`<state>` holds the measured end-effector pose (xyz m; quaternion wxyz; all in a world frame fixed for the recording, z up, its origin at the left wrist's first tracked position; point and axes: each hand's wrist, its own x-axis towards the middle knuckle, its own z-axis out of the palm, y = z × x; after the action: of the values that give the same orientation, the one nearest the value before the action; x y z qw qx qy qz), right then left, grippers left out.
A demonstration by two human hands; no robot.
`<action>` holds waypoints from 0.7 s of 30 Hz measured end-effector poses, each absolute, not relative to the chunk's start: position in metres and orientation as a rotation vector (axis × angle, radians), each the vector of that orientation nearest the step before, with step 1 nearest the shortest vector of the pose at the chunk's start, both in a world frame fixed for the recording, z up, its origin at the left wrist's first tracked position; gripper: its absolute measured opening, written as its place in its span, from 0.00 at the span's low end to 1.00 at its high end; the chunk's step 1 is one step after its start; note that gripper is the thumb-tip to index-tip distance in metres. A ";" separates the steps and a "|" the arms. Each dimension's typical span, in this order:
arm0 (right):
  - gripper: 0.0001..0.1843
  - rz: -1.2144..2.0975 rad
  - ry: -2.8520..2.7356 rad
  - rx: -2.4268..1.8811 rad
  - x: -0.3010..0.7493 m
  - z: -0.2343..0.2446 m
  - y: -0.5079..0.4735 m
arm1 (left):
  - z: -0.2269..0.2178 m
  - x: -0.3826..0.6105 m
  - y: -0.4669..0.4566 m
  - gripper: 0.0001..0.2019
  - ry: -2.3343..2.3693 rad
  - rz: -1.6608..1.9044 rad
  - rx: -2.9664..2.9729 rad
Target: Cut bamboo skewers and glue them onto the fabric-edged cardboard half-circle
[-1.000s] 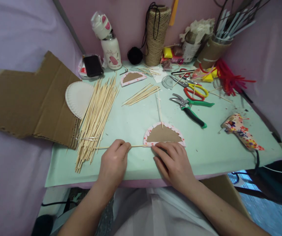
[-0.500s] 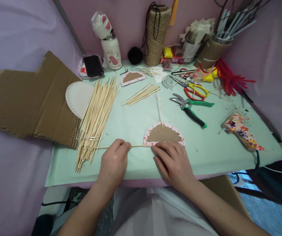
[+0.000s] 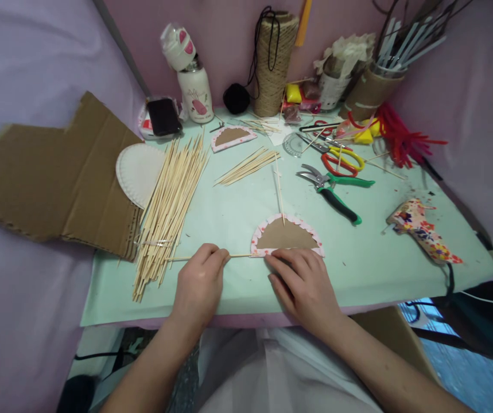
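My left hand is closed, pinching a thin bamboo skewer that lies level along the near part of the table. The skewer's right end meets the left corner of a cardboard half-circle with a pink-and-white patterned border. On that piece's straight near edge rest the fingers of my right hand, pressing it down, thumb apart from them on the table side. From the curved top, a pale stick points away from me. A large bundle of bamboo skewers lies left of my left hand.
Behind lie a smaller half-circle and some loose skewers. Green-handled pruning shears, scissors and a patterned glue gun are on the right. Brown cardboard and a white disc occupy the left. A bottle and twine cone stand at the back.
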<state>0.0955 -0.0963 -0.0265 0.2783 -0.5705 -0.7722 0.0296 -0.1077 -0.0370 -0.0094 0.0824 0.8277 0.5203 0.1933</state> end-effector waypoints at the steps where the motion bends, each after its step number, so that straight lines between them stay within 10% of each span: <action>1: 0.17 0.080 -2.073 -1.531 0.096 -0.027 -0.096 | -0.009 -0.108 -0.037 0.11 1.556 0.585 2.468; 21: 0.16 0.086 -2.077 -1.522 0.095 -0.028 -0.096 | -0.010 -0.108 -0.034 0.05 1.435 0.504 2.624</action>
<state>0.0949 -0.0959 -0.0279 0.2788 -0.5675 -0.7741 0.0322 -0.1081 -0.0340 -0.0104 0.0543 0.8640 0.4723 0.1659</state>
